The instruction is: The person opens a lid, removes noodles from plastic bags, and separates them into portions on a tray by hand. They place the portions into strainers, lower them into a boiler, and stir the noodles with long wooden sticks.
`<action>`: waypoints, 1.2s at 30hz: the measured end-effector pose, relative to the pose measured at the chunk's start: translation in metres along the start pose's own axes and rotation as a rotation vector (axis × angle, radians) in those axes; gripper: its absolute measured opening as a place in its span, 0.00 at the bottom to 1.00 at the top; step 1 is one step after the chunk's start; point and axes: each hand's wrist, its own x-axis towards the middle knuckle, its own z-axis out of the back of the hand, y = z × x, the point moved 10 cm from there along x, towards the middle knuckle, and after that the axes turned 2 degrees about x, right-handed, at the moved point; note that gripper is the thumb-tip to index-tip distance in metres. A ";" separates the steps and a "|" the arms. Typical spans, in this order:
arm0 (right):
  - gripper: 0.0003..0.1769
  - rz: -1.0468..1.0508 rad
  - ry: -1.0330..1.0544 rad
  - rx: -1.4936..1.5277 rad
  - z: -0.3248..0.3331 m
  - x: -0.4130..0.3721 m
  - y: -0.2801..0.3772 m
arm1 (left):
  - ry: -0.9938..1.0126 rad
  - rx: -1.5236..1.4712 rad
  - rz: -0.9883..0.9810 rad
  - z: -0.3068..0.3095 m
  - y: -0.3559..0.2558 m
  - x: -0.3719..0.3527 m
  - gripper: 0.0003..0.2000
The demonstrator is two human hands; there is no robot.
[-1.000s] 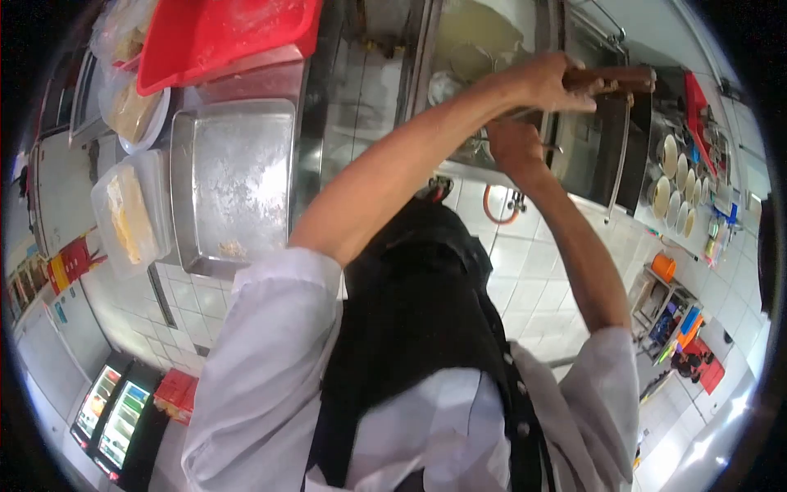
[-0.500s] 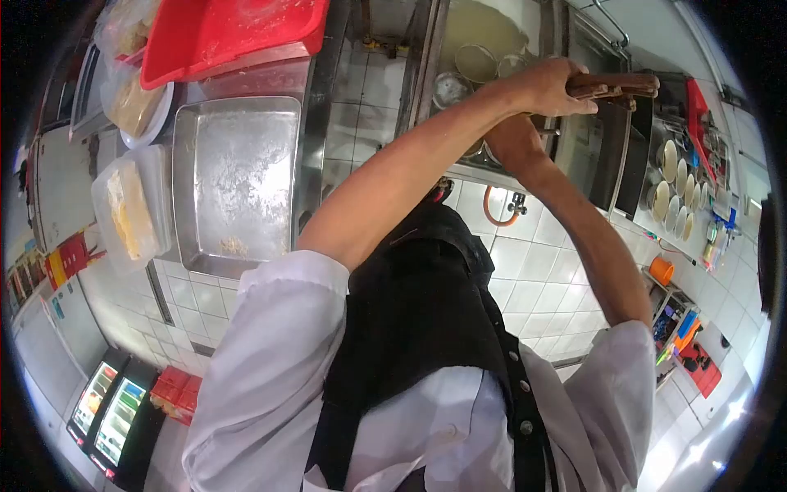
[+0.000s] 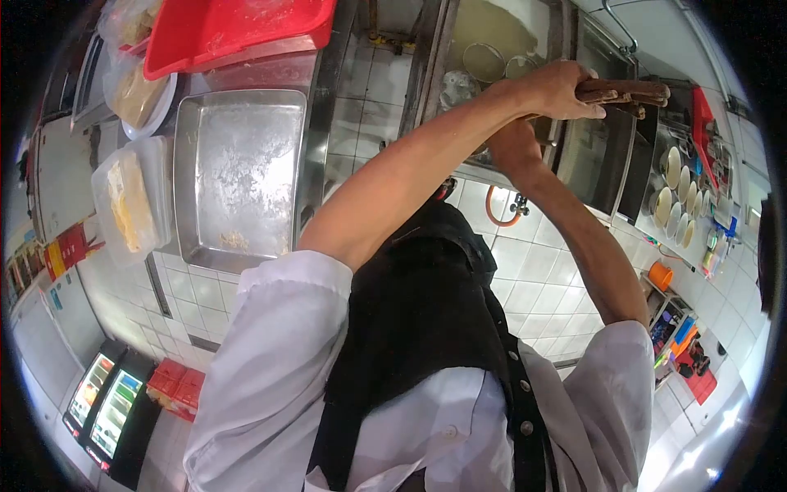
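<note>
Steel tray [image 3: 238, 176] and red tray [image 3: 238, 29] lie on the metal counter [image 3: 328, 107], with white floor tiles [image 3: 533, 262] beside it. Left hand [image 3: 557, 88] clenches brown wooden handles [image 3: 635, 88] over the steel basin [image 3: 492, 29]. Right hand [image 3: 512, 146] sits just beneath, its grip hidden.

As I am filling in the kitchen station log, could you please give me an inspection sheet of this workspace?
Surface: stainless steel counter, dusted with flour or crumbs.
Job's things: brown wooden handles above a steel vat of pale liquid; round metal strainers inside.
Clutter: large rectangular steel tray with a few crumbs; red plastic tray; clear plastic tub of yellow food.
Hands: left hand closed on the handles; right hand lower down, grip hidden.
Cables: orange hose loop under the vat.
Surroundings: white tiled floor; row of small round bowls.
</note>
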 end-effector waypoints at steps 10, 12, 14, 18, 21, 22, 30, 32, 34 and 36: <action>0.18 0.075 0.265 0.155 -0.013 -0.002 0.009 | -0.072 -0.015 -0.039 0.001 0.004 0.006 0.23; 0.14 0.164 0.077 -0.026 -0.001 0.001 0.012 | -0.020 -0.003 -0.037 -0.002 0.000 0.005 0.25; 0.13 0.054 -0.092 0.031 0.025 0.003 0.001 | 0.026 0.019 -0.034 -0.003 0.000 0.003 0.27; 0.24 0.033 0.209 0.056 0.025 0.008 -0.005 | 0.013 -0.020 -0.029 -0.001 0.000 0.006 0.27; 0.22 0.051 0.148 -0.020 0.038 0.010 -0.003 | 0.017 -0.029 -0.007 -0.001 -0.002 0.003 0.27; 0.22 0.028 0.178 0.039 0.044 0.008 -0.008 | 0.004 -0.024 0.013 0.001 -0.002 0.002 0.26; 0.22 0.111 0.126 0.018 0.038 0.006 0.011 | 0.018 -0.010 0.016 -0.001 -0.003 0.003 0.25; 0.23 0.147 0.149 -0.033 0.027 0.009 0.012 | 0.043 0.022 0.050 0.002 -0.002 0.006 0.26; 0.23 0.131 0.129 -0.021 0.021 0.013 0.005 | 0.066 0.037 0.024 -0.002 0.000 0.006 0.26; 0.24 0.106 0.116 -0.003 0.031 0.010 0.004 | 0.045 0.010 0.008 -0.008 0.002 0.003 0.27</action>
